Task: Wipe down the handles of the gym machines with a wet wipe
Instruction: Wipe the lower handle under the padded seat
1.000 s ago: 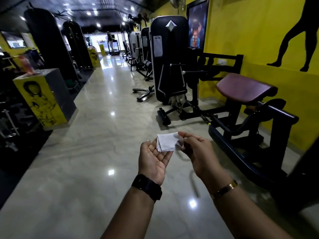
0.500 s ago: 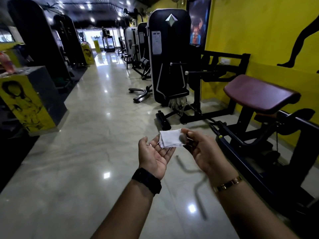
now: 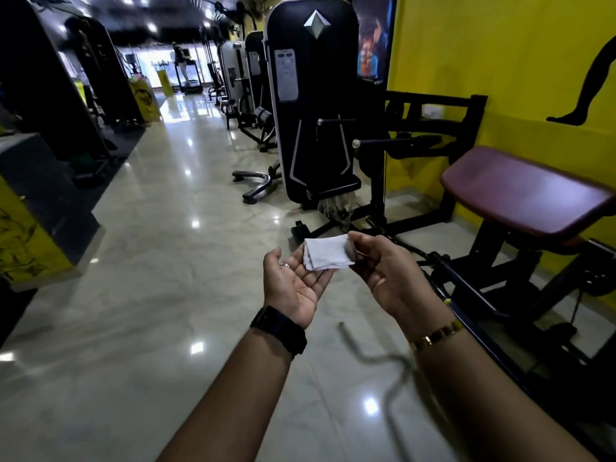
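Centrally in the head view, 2 hands are raised over the glossy floor (image 3: 160,268). The right hand (image 3: 390,273) pinches a folded white wet wipe (image 3: 328,253) between thumb and fingertips. The left hand (image 3: 293,283) lies palm up, fingers relaxed and spread, under the wipe's near edge. Farther off on the right stand a black weight machine (image 3: 313,95) with chrome-tipped handles (image 3: 336,121) and a maroon padded bench (image 3: 520,191).

The wet wipe (image 3: 328,253) looks like soft, matt white cloth, creased at its folds. The floor (image 3: 150,278) is polished stone, glossy enough to mirror the ceiling lights. The bench pad (image 3: 520,191) is smooth maroon vinyl with a faint sheen; its frame (image 3: 491,248) is black painted metal. The bracelet (image 3: 436,335) is shiny gold metal, the watch strap (image 3: 280,330) matt black.
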